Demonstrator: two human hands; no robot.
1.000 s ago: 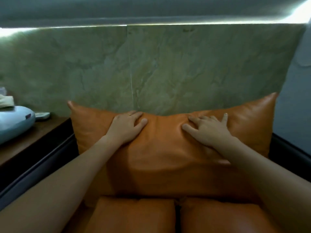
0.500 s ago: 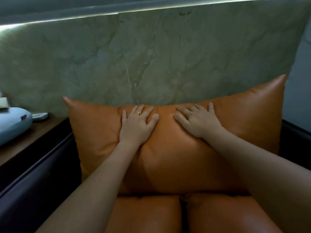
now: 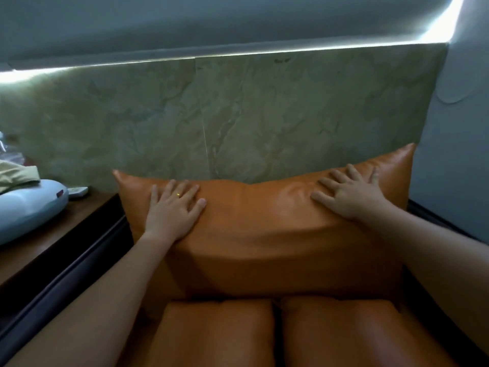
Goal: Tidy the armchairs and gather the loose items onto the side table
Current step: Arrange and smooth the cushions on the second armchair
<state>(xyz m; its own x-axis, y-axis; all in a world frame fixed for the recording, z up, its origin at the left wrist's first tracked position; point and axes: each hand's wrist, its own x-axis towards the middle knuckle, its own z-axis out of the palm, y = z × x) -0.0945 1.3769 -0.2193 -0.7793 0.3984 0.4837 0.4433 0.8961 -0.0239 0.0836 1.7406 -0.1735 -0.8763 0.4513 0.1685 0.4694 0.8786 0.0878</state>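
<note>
An orange leather back cushion [image 3: 264,234] stands upright against the marble wall at the back of the armchair. My left hand [image 3: 173,210] lies flat on its upper left part, fingers spread, a ring on one finger. My right hand [image 3: 349,194] lies flat on its upper right part, fingers spread too. Neither hand holds anything. Below, two orange seat cushions [image 3: 217,335] sit side by side. The side table [image 3: 53,239] of dark wood stands to the left of the chair.
On the side table lie a pale blue rounded pillow [image 3: 29,210], a small white remote [image 3: 78,192] and a cream cloth [image 3: 16,173]. Dark armrests [image 3: 66,274] flank the seat. A grey wall closes the right side.
Both hands have slid apart along the top of the back cushion, the left hand toward the left end and the right hand toward the right corner. The view has tilted up a little.
</note>
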